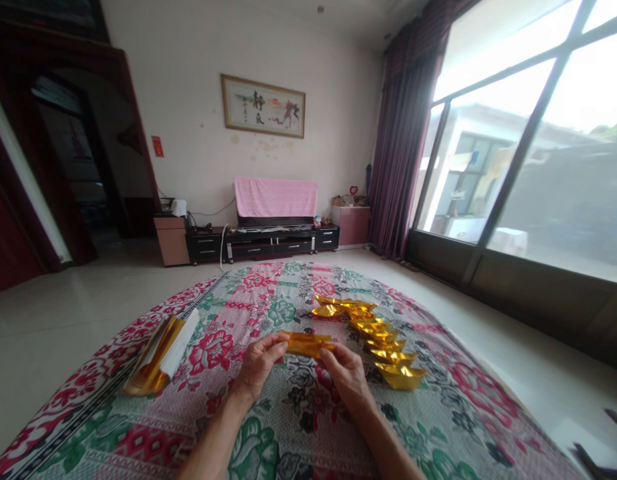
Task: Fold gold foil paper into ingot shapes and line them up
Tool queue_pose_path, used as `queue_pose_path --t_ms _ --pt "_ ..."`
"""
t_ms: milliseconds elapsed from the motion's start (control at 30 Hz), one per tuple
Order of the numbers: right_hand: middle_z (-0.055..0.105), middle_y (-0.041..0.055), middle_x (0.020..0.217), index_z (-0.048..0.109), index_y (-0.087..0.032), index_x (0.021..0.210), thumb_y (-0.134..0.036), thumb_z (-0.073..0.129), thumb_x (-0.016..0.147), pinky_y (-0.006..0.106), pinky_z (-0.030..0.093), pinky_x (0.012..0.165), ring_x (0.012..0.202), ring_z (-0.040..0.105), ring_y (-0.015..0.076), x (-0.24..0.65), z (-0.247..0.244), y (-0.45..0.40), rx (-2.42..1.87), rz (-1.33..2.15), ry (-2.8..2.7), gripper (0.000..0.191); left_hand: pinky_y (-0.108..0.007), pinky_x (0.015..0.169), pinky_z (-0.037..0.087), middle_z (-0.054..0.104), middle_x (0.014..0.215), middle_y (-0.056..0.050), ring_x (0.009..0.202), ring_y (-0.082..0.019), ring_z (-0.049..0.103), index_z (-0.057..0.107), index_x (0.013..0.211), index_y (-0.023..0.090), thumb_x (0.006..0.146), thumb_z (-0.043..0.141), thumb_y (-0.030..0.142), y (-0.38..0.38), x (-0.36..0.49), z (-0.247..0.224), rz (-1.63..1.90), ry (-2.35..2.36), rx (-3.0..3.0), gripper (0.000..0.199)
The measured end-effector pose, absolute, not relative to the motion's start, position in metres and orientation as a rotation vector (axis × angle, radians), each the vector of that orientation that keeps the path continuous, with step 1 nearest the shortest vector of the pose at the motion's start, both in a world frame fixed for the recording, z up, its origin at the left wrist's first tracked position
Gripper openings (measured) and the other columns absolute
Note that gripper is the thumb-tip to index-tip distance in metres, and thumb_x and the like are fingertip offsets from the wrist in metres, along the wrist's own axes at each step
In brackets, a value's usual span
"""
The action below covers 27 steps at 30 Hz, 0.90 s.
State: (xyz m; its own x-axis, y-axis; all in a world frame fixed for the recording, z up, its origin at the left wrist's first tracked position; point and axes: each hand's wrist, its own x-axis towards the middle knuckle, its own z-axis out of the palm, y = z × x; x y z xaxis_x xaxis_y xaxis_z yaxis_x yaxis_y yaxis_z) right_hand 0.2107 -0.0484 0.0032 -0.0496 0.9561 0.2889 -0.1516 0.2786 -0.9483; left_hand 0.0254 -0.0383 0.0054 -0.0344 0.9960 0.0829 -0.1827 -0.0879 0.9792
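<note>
A folded strip of shiny gold paper (306, 345) is held level above the patterned cloth, stretched between both hands. My left hand (261, 363) pinches its left end between thumb and fingers. The right end is pinched by my right hand (344, 370). To the right, several folded gold paper boats (401, 375) stand in a row that runs away from me. On the left lies a curled stack of gold and white paper sheets (161, 353), touched by neither hand.
The floral cloth (213, 353) covers a large rounded surface. Beyond it stand a low black cabinet (273, 248) and something under a pink cloth (276, 197). A large window (488, 167) with a purple curtain (401, 133) is at the right.
</note>
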Motion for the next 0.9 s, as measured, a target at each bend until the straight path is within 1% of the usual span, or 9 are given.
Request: queue_pose_path --t_ms 100,200,300,500,700,900 --pt "0.063 0.0011 0.071 0.067 -0.014 0.08 -0.037 0.062 0.071 0.023 0.045 0.062 0.065 0.054 0.0121 0.2116 0.0006 -0.0477 -0.887 1.082 -1.291 0.025 -0.02 0.061 0.046 0.065 0.085 -0.001 0.068 -0.01 0.057 0.068 0.083 0.016 0.064 0.066 0.033 -0.037 0.0239 0.0041 1.388 1.028 1.118 0.025" --pt "0.061 0.0007 0.071 0.066 -0.014 0.079 -0.037 0.061 0.072 0.022 0.044 0.061 0.064 0.054 0.0114 0.2114 -0.0002 -0.0476 -0.888 1.07 -1.298 0.024 -0.021 0.062 0.046 0.066 0.085 -0.001 0.073 -0.013 0.058 0.069 0.081 0.017 0.064 0.066 0.032 -0.0366 0.0236 0.0039 1.382 1.022 1.097 0.023" --pt "0.062 0.001 0.074 0.065 -0.014 0.082 -0.036 0.061 0.072 0.022 0.045 0.062 0.066 0.054 0.0118 0.2103 0.0027 -0.0488 -0.887 1.043 -1.285 0.025 -0.022 0.062 0.046 0.066 0.082 -0.001 0.073 -0.014 0.058 0.069 0.081 0.017 0.064 0.066 0.032 -0.0367 0.024 0.0037 1.383 1.04 1.105 0.023" --pt "0.063 0.0029 0.076 0.064 -0.014 0.085 -0.037 0.063 0.069 0.023 0.045 0.059 0.064 0.055 0.0123 0.2099 0.0073 -0.0497 -0.91 0.958 -1.253 0.028 -0.021 0.062 0.045 0.067 0.082 -0.001 0.073 -0.014 0.057 0.069 0.082 0.018 0.065 0.065 0.032 -0.0362 0.0236 0.0025 1.377 1.07 1.152 0.023" --pt "0.065 0.0058 0.081 0.065 -0.014 0.084 -0.037 0.061 0.07 0.025 0.048 0.067 0.075 0.059 0.0164 0.2126 0.0045 -0.0469 -0.925 0.836 -1.296 0.027 -0.021 0.061 0.044 0.067 0.075 -0.001 0.069 -0.013 0.057 0.069 0.08 0.017 0.065 0.065 0.032 -0.0373 0.0245 0.0045 1.366 1.084 1.171 0.022" --pt "0.067 0.0039 0.078 0.064 -0.016 0.083 -0.036 0.064 0.067 0.026 0.049 0.067 0.071 0.062 0.0161 0.21 0.0091 -0.0502 -0.903 0.988 -1.198 0.025 -0.023 0.06 0.046 0.068 0.076 -0.002 0.068 -0.015 0.059 0.069 0.08 0.015 0.064 0.065 0.035 -0.0391 0.0273 0.007 1.386 1.135 1.153 0.026"
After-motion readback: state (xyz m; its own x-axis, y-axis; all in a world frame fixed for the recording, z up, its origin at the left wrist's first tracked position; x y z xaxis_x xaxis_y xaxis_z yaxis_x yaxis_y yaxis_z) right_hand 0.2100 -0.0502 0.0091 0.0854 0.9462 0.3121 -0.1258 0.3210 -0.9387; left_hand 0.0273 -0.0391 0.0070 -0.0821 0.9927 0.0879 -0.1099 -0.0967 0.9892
